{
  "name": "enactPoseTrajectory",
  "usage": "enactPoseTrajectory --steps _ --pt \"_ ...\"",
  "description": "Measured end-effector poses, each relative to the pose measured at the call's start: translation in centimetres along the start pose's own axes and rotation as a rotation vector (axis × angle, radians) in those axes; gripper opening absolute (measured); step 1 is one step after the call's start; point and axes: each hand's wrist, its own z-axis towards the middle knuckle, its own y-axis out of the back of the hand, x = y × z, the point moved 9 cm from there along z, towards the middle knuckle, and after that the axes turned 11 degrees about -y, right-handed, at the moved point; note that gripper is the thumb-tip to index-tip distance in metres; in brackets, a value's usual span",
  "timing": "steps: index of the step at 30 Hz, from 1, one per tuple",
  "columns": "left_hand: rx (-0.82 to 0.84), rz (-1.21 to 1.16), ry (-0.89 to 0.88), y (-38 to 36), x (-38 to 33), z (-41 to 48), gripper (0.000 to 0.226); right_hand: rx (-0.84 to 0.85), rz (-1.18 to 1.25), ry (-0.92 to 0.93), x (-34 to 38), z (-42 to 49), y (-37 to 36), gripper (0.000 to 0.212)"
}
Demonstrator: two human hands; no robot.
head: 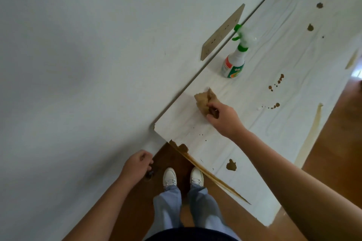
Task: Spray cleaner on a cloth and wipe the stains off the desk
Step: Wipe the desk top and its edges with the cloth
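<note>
Wall, plain and white, is taking up the whole left half of the frame. Low down and left of centre, the left hand (137, 164) is hanging off the bench beside that wall with its fingers curled inward. Something small and dark is showing at the fingertips, and I cannot tell whether the hand is holding it. Just right of it, a pair of white shoes (183, 177) is standing on the brown wooden floor (333, 143).

Running diagonally from lower centre to upper right is the white wood-grain bench (284, 60), and above its far edge a beige socket panel (223, 31) is sitting on the wall. Near the middle of the frame, the right hand (225, 118) is gripping a brown crumpled cloth (204, 101), fingers clamped round it, and pressing it flat on the bench close to the wall side. Above and right of the cloth, well apart from it, a white spray bottle with a green trigger (234, 62) is standing upright on the bench.

Wiping looks to be only beginning. The patch around the cloth is looking clean, but brown stains (231, 164) are dotting the near corner, the middle right and the far upper right, and brown streaks are running along the near edge. Whether the cloth is carrying cleaner cannot be seen. Most of the wiping appears left to do.
</note>
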Motion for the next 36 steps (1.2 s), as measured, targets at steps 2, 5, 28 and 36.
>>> enactPoseTrajectory --steps 2,5,28,36 --pt "0.001 0.068 -0.054 0.1 -0.5 1.2 0.017 0.113 -0.099 -0.005 -1.5 -1.0 -3.5 0.03" --pt "-0.01 0.197 -0.175 0.6 -1.9 2.4 0.017 0.095 -0.096 -0.042 -3.1 -2.0 -5.2 0.026" --pt "0.05 0.678 -0.66 -2.1 -4.3 3.9 0.049 0.16 -0.43 -0.056 -4.3 -1.2 -7.9 0.068" --pt "-0.067 0.649 -0.506 -3.5 -5.2 3.5 0.052 0.183 -0.478 0.092 -5.2 -1.0 -7.6 0.069"
